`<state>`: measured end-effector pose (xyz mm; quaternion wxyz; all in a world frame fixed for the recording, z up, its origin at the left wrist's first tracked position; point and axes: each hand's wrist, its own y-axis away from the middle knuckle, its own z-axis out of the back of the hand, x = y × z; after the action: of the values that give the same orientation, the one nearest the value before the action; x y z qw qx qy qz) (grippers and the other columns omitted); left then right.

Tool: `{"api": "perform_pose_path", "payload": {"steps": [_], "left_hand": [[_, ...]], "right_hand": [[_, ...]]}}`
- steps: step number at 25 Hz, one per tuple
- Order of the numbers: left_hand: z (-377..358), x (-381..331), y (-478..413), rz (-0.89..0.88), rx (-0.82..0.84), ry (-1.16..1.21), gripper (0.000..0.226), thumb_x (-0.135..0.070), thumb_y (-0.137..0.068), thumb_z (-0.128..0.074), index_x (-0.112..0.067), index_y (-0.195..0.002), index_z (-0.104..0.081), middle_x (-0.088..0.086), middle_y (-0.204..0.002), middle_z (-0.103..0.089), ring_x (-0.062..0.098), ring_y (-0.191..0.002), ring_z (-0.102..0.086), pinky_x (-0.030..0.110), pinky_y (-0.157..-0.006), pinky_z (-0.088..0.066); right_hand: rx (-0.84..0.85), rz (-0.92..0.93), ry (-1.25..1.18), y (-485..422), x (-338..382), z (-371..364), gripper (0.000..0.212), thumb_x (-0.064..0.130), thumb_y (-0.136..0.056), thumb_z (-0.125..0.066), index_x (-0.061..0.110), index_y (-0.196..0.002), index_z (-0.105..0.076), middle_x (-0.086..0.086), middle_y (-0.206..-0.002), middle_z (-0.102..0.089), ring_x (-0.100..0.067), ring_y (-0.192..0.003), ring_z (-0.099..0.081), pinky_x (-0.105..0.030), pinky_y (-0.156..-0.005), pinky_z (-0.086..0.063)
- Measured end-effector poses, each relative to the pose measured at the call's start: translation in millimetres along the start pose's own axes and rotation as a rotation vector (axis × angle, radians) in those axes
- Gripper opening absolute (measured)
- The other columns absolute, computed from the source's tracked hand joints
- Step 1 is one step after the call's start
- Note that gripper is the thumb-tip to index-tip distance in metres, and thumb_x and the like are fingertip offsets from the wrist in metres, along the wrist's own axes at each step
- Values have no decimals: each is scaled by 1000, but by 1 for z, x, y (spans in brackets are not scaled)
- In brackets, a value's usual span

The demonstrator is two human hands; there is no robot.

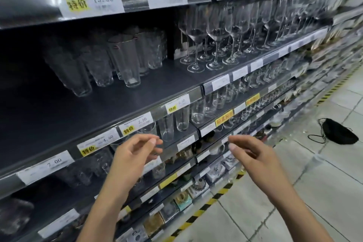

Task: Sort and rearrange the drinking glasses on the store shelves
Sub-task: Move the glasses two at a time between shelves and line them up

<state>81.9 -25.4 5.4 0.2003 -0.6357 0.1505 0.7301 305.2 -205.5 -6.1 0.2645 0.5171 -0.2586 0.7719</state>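
We see clear, smooth drinking glasses on dark matte metal shelving. On the broad middle shelf (pixel 98 108), tall tapered tumblers (pixel 129 61) stand in a loose cluster at the left, set well back from the edge. To their right, long-stemmed wine glasses (pixel 214 45) with round flat feet stand in rows. One level down, shorter straight-sided tumblers (pixel 167 127) stand just behind the price labels (pixel 137 124), which are white cards with yellow patches.

Our left hand (pixel 135 151) and right hand (pixel 249 153) hover in front of that lower level, apart from each other, with fingers loosely curled and holding nothing. The left hand covers part of a glass behind it.

The lowest levels hold boxed goods (pixel 182 200). On the pale tiled floor (pixel 294 192) lie a black bag (pixel 337 131) and yellow-black striped tape (pixel 198 212).
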Motion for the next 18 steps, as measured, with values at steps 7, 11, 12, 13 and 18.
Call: {"api": "perform_pose_path", "payload": {"steps": [7,11,12,13,18], "left_hand": [[-30,-15,-100,-58,-236,100,20,-9,-98,-58,-20,-94,-74,1,-94,-78,19,-83,-75,29,-70,-61],[-34,-28,-140,-26,-378,113,18,-8,-98,-59,-18,-93,-73,1,-94,-78,15,-84,-75,21,-67,-59],[-34,-30,-147,-15,-425,116,17,-8,-97,-60,-19,-92,-73,1,-94,-77,13,-84,-75,21,-67,-59],[-32,-33,-153,-18,-477,104,16,-9,-95,-63,-20,-92,-73,1,-93,-77,12,-85,-74,22,-70,-59],[-16,-38,-204,7,-707,-52,43,-15,-84,-78,-20,-119,-54,-8,-106,-63,12,-102,-63,13,-81,-46]], "right_hand": [[188,57,-55,-132,5,-16,14,33,-89,-72,44,-99,-72,20,-100,-73,-1,-95,-67,-16,-79,-53],[204,90,-113,-190,20,-26,17,36,-87,-73,42,-103,-71,22,-104,-72,2,-99,-66,-25,-89,-52],[216,96,-134,-200,27,-29,20,39,-86,-73,44,-105,-70,24,-105,-71,5,-101,-65,-24,-89,-51],[237,105,-153,-210,33,-33,23,43,-84,-73,45,-107,-69,26,-108,-70,7,-102,-64,-21,-88,-50],[529,150,7,-296,58,-84,54,46,-81,-75,34,-130,-55,16,-126,-60,-1,-118,-56,-26,-100,-44]]}}
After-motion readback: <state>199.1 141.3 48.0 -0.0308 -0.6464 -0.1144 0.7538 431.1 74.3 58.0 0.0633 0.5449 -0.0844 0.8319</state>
